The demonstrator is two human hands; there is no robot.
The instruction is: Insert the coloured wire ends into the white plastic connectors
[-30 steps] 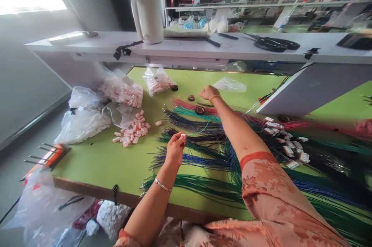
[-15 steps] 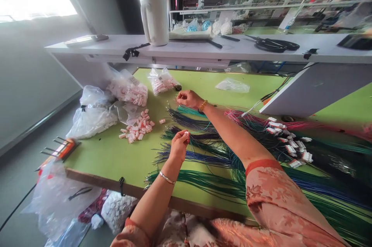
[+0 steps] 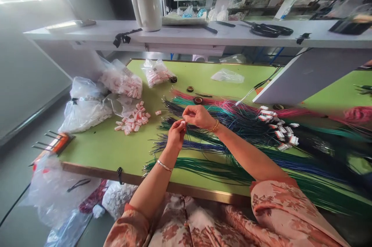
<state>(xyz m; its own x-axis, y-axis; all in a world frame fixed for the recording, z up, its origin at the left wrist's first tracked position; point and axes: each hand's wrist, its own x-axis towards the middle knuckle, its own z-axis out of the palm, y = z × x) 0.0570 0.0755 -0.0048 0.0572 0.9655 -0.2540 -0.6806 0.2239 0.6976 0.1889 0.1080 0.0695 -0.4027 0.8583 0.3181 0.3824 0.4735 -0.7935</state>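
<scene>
Wire bundles (image 3: 203,146) beneath the hands, loose connectors (image 3: 133,120) leftward, white connector (image 3: 183,122) pinched in left hand (image 3: 176,132), direction and long axis indistinct, right hand (image 3: 200,116) pinched closed beside it, contents unclear

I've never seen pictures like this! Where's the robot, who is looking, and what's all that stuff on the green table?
There is no robot here: these are a person's two bare hands. A camera worn on the person's head looks forward and down, so you see about what they see. On the green table lie long, thin wires in bundles, a pile of small pink-and-white pieces and some plastic bags. Above it, a shelf holds a big white jug and black scissors. The left hand pinches a small white piece. The right hand is close beside it; what its fingertips hold is too small to tell.
</scene>
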